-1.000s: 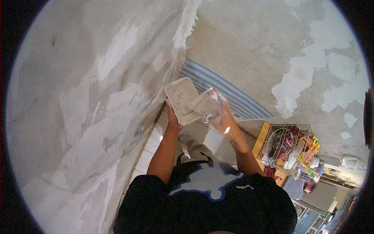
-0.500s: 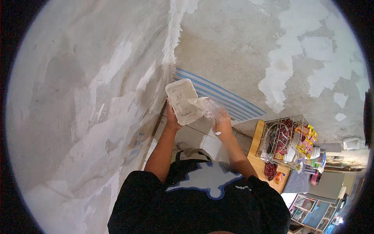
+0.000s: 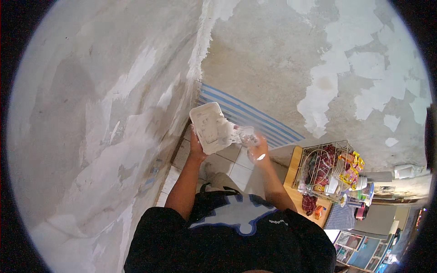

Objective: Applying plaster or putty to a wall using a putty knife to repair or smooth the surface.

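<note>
My left hand (image 3: 196,146) grips the left side of a pale rectangular plastic tub (image 3: 209,119), fingers partly hidden beneath it. The tub is tilted with its open top toward me, and wet whitish filler smears its inside. My right hand (image 3: 259,148) is closed around a putty knife (image 3: 246,135) that is coated in white filler and blurred by motion. Its blade end meets the tub's right rim. A white smear marks my right hand near the wrist.
Two patched grey walls (image 3: 255,59) meet in a corner ahead, with blue-and-white stripes (image 3: 255,113) low on the right one. Pale floor tiles (image 3: 239,175) lie below. On the right, a wooden table (image 3: 291,179) carries a wire rack (image 3: 323,166) of packets and dishes.
The tub has come slightly down and its inside shows at a different tilt. The putty knife has moved from over the tub's inside to its right rim.
</note>
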Available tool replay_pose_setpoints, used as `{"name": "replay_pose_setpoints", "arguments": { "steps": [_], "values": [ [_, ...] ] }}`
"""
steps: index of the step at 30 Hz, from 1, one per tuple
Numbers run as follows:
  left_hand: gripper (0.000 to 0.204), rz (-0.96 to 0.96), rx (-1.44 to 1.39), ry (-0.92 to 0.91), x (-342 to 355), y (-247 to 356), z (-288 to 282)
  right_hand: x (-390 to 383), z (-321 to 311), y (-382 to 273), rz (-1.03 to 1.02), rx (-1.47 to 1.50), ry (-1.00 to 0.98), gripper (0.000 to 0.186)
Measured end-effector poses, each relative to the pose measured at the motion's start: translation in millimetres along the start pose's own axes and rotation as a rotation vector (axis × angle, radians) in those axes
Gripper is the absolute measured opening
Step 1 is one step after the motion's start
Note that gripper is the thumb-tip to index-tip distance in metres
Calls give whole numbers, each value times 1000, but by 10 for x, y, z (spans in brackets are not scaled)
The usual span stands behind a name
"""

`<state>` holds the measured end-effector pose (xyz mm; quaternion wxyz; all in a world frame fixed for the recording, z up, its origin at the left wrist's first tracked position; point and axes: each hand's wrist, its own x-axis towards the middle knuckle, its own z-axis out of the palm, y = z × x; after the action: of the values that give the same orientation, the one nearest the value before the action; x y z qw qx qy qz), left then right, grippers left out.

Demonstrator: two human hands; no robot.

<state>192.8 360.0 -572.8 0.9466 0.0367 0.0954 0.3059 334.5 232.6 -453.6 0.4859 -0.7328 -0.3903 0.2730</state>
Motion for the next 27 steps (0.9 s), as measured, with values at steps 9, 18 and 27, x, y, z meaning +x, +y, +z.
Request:
{"name": "replay_pose_setpoints", "arguments": {
  "steps": [9,18,27],
  "values": [
    [59,43,235,371,-60,34,-540,530,136,611,80,254,-208,20],
    [57,-8,231,569,275,-41,-1646,1240,647,1513,413,19,-381,23],
    [58,46,248,523,438,-256,-3230,1377,1355,3596,421,303,-125,29]
  ]
}}
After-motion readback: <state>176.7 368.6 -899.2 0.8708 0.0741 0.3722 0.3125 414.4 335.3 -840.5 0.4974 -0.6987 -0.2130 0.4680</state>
